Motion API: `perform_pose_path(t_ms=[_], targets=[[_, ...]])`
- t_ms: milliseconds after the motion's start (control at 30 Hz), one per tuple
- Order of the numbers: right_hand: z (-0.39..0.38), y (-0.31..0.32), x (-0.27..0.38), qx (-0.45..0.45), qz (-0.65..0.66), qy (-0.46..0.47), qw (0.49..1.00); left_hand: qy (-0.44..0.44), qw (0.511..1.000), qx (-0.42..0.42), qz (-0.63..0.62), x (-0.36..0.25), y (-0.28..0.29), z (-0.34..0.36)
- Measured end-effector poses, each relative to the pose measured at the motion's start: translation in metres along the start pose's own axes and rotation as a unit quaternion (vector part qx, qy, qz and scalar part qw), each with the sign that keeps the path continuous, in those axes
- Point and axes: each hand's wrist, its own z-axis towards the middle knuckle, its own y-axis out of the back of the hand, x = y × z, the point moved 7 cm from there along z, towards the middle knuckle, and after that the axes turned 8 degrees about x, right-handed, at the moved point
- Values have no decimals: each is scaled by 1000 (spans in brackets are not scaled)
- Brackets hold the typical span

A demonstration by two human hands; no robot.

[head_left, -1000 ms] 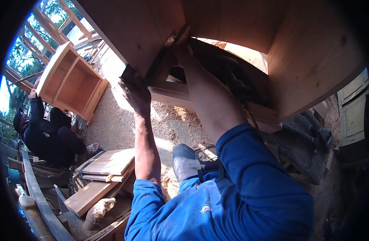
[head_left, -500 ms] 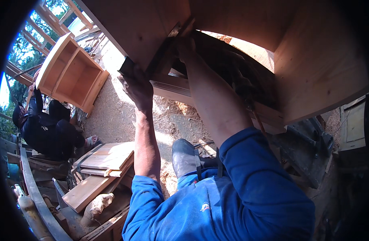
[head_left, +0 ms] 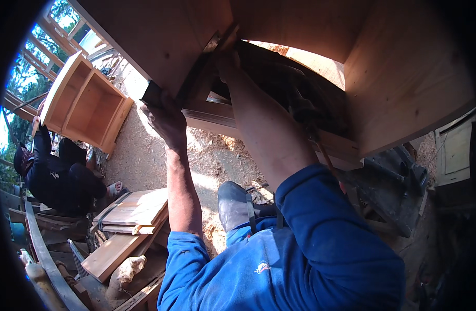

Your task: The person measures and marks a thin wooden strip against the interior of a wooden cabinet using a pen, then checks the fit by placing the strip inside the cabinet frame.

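Note:
At the lower edge of a wooden panel [head_left: 150, 31] overhead, my left hand [head_left: 165, 119] is closed around a small dark block [head_left: 151, 92]. My right hand [head_left: 228, 66] reaches deep into the shadowed corner, beside a slanting dark strip [head_left: 195, 75] with a small shiny piece [head_left: 212, 44] at its upper end. Its fingers are in shadow, and I cannot make out what they grip. Layered boards [head_left: 209, 119] lie beneath the panel, and a dark tool with a hose [head_left: 302, 109] sits right of my forearm.
A person [head_left: 59, 179] in dark clothing crouches at left, a hand on a curved wooden cabinet [head_left: 95, 109]. Stacked boards [head_left: 134, 205] and scrap timber are at lower left. A dark metal frame [head_left: 388, 181] stands at right; wood shavings [head_left: 144, 160] cover the ground.
The panel and both my hands have shifted slightly left in view over the last half second, along with much of the background. My grip looks the same.

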Motion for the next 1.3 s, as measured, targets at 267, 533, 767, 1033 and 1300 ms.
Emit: perform_pose_path(t_ms=[267, 533, 767, 1033, 1300], targets=[[21, 18, 15, -78, -84, 107, 988, -16, 999, -10, -35, -6, -9, 3], [19, 14, 12, -42, -115, 75, 990, -29, 999, -8, 13, -10, -3, 4], [16, -8, -3, -48, -133, 100, 985, -66, 997, 21, 15, -2, 8, 0], [61, 8, -11, -91, -176, 106, 974, -69, 997, 35, -6, -11, -9, 7], [12, -5, 0, -53, -188, 27, 980, -79, 997, -3, 11, -8, 4, 3]])
